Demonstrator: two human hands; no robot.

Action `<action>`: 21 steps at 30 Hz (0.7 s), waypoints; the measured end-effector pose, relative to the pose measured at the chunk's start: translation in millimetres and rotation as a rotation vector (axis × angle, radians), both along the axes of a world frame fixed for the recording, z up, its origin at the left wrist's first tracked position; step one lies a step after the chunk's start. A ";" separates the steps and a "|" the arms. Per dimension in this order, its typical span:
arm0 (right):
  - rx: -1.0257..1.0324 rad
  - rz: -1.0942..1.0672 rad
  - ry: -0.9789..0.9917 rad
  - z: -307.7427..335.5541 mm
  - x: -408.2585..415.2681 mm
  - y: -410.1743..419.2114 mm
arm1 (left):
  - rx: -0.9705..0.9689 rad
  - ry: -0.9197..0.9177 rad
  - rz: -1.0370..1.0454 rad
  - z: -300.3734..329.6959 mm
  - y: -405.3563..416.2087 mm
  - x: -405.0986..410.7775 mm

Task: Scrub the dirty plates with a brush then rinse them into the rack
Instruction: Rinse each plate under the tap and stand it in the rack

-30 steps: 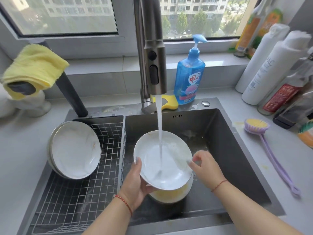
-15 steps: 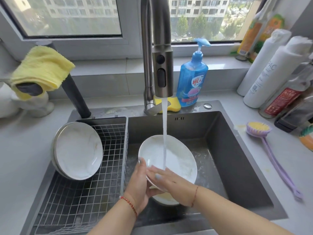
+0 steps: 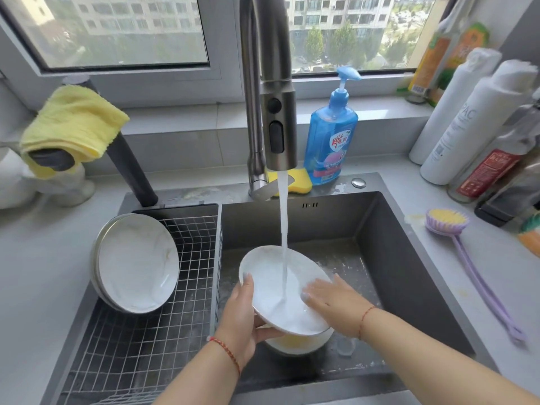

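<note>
Both hands over the dark grey sink basin [image 3: 394,258]. Left hand [image 3: 242,320] grips the white shallow plate [image 3: 271,287] at its left rim, thumb on top, fingers curled underneath; plate tilted, its high edge away from the person. Right hand [image 3: 333,302] lies flat on the plate's right inner face, fingers straight and spread, holding nothing. Red string bracelet on each wrist.

Water stream [image 3: 283,238] from the brushed-steel pull-down faucet [image 3: 274,112] lands on the plate's middle, between the two hands. Under the plate sits another white dish with yellowish residue [image 3: 298,343], mostly hidden; bowl or plate, can't tell.

Left of the basin: wire grid rack [image 3: 163,331] set in the sink, with a stack of white plates [image 3: 137,261] leaning on edge against its left side.

Pale grey surface [image 3: 38,273] surrounds the sink. On its right side, a purple long-handled brush with yellow bristles [image 3: 455,229] lies well apart from the plate. Behind the faucet: blue pump bottle of dish soap [image 3: 330,133] and a yellow sponge [image 3: 298,182] just beside it. Yellow cloth [image 3: 73,124] draped over a dark angled spout at left. White and dark bottles [image 3: 467,118] crowd the right corner. Window behind, apartment blocks and trees outside.
</note>
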State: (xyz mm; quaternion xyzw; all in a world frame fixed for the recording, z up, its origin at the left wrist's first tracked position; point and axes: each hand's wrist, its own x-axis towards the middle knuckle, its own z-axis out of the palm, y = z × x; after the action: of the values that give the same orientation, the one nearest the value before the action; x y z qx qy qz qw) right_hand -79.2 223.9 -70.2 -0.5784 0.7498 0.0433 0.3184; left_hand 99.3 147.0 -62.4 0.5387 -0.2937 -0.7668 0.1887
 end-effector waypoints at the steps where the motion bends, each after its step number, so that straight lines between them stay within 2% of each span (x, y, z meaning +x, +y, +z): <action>1: -0.036 -0.056 -0.052 1.1 -0.5 9.3 | 0.004 -0.015 0.005 2.0 -1.3 -0.4; 4: -0.245 -0.122 -0.194 4.3 -0.9 31.4 | 0.015 -0.046 0.005 7.8 -8.3 -4.3; 8: -0.380 0.046 -0.186 -2.5 4.1 41.9 | -0.039 -0.104 -0.067 13.2 -14.0 -14.3; 10: -0.417 0.072 -0.211 -7.1 11.8 40.5 | -0.028 -0.110 -0.086 18.3 -14.1 -18.7; 13: -0.623 0.001 -0.194 -15.6 16.8 37.9 | -0.015 -0.130 -0.102 22.3 -18.0 -21.8; 18: -0.416 -0.392 -0.624 8.7 16.5 22.2 | -0.025 -0.189 -0.154 23.9 -23.0 -19.8; 19: -0.374 -0.442 -0.708 13.6 15.9 18.1 | -0.039 -0.221 -0.144 23.3 -22.4 -18.0; 21: -0.301 -0.425 -0.755 22.4 16.1 10.3 | -0.063 -0.292 -0.105 17.8 -21.1 -13.3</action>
State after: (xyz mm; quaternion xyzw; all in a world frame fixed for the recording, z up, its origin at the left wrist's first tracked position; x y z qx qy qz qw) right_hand -63.1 234.2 -47.8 -0.4268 0.6813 -0.3463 0.4834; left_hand 86.1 125.9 -44.6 0.6223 -0.3695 -0.6795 0.1202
